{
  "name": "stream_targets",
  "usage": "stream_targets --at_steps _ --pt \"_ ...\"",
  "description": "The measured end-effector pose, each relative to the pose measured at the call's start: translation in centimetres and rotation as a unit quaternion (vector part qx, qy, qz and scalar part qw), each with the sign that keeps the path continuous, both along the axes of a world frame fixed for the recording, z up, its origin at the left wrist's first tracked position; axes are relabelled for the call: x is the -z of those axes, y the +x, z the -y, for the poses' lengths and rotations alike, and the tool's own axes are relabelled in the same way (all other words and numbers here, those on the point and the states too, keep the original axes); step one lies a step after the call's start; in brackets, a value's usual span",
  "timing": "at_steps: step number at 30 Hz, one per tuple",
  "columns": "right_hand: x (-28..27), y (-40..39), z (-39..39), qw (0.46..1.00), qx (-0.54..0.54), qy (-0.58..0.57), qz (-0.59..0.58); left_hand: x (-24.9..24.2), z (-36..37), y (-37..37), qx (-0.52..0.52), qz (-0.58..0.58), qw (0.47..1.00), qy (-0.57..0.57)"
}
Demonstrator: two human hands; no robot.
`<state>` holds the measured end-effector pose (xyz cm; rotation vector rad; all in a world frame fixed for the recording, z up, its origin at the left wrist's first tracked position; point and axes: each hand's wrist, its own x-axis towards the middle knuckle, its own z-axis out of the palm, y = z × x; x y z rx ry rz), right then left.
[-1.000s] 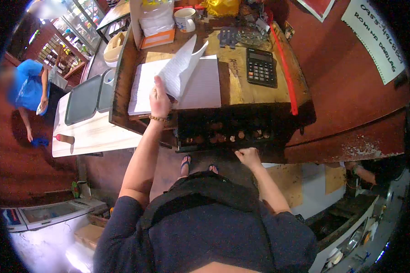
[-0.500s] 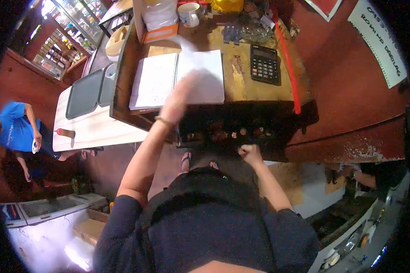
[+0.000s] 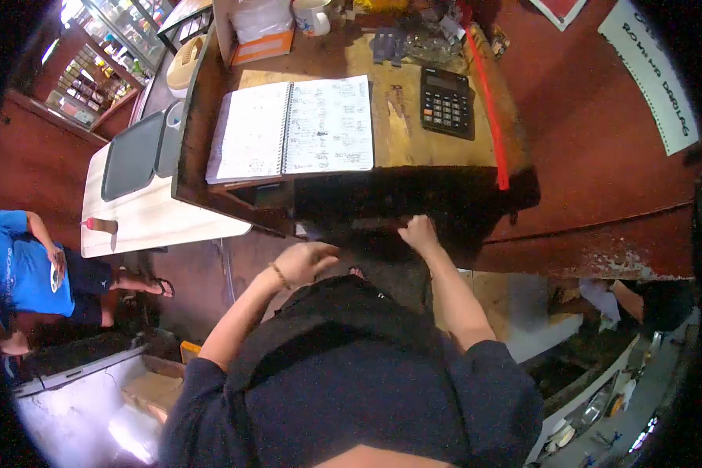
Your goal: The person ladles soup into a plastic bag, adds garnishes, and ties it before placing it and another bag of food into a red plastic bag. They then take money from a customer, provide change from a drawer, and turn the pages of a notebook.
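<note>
My left hand point(image 3: 308, 261) hangs in front of my body, below the desk edge, its fingers loosely bent and nothing visible in it. My right hand point(image 3: 420, 232) is closed at the dark front of the wooden desk point(image 3: 402, 152); what it grips, if anything, is hidden. On the desktop a spiral notebook point(image 3: 327, 125) lies spread, with handwriting on its pages. To its right rests a black calculator point(image 3: 446, 104).
A mug point(image 3: 312, 17) and small clear items point(image 3: 429, 48) sit at the desk's back. A red strip point(image 3: 487, 105) runs along its right side. On the left are a light table point(image 3: 148, 214), trays point(image 3: 132, 156), a bottle point(image 3: 101, 225) and a person in blue point(image 3: 35, 269).
My left hand has come down from the notebook, where a white sheet was blurred; the page now lies flat. Round items visible under the desktop no longer show. The person in blue has shifted.
</note>
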<state>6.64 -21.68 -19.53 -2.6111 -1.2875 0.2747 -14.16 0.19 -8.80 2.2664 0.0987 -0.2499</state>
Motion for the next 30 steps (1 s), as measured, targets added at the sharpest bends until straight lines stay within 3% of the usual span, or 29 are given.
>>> stream_targets --at_steps 1,2,3,4,6,9,12,16,20,23,25,26,28,29,30 --pt "1.2 0.5 -0.5 1.000 -0.006 -0.003 -0.005 1.5 -1.2 -1.2 -0.044 -0.012 0.998 -0.031" --pt "2.7 1.0 -0.9 0.992 0.093 0.005 -0.083 3.1 -1.8 -2.2 -0.090 -0.025 0.994 -0.063" --pt "3.1 1.4 -1.4 0.969 0.191 0.013 -0.157 1.1 -1.7 -2.4 -0.102 -0.041 0.993 -0.049" --pt "3.4 2.0 -1.7 0.970 0.184 0.009 -0.159 1.3 -1.8 -3.0 -0.110 -0.044 0.992 -0.051" --pt "2.5 3.2 -2.8 0.994 0.063 0.079 -0.041 1.9 -2.1 -4.1 -0.141 -0.071 0.986 -0.056" --pt "2.6 5.7 -5.5 0.991 0.096 0.070 -0.057 3.4 -2.2 -5.4 -0.145 -0.084 0.985 -0.047" --pt "2.6 8.2 -6.9 0.957 0.060 0.283 0.022 3.7 -2.3 -6.4 -0.133 -0.113 0.984 -0.028" --pt "1.7 9.4 -7.8 0.959 0.077 0.271 0.012 3.4 -2.7 -6.9 -0.083 -0.171 0.981 0.030" --pt "0.6 8.1 -8.1 0.965 0.064 0.255 0.011 7.1 -3.5 -8.5 -0.072 -0.149 0.985 0.054" --pt "-1.4 5.1 -8.9 0.980 -0.037 0.184 -0.059 6.6 -3.6 -8.3 -0.042 -0.165 0.980 0.100" --pt "-4.9 2.0 -10.2 0.971 -0.151 -0.036 -0.181 6.0 -3.9 -7.8 -0.043 -0.180 0.977 0.110" --pt "-8.6 0.0 -11.5 0.918 -0.183 -0.276 -0.216 5.5 -3.9 -7.4 -0.038 -0.196 0.973 0.119" --pt "-10.8 -1.8 -11.8 0.908 -0.324 -0.130 -0.232 3.8 -3.6 -7.4 -0.013 -0.208 0.967 0.145" --pt "-12.4 -2.1 -11.9 0.906 -0.328 -0.132 -0.230 4.6 -3.7 -7.8 -0.010 -0.189 0.970 0.153" --pt "-14.2 -2.3 -11.9 0.893 -0.347 -0.058 -0.282 5.4 -3.8 -7.9 -0.006 -0.170 0.972 0.161"
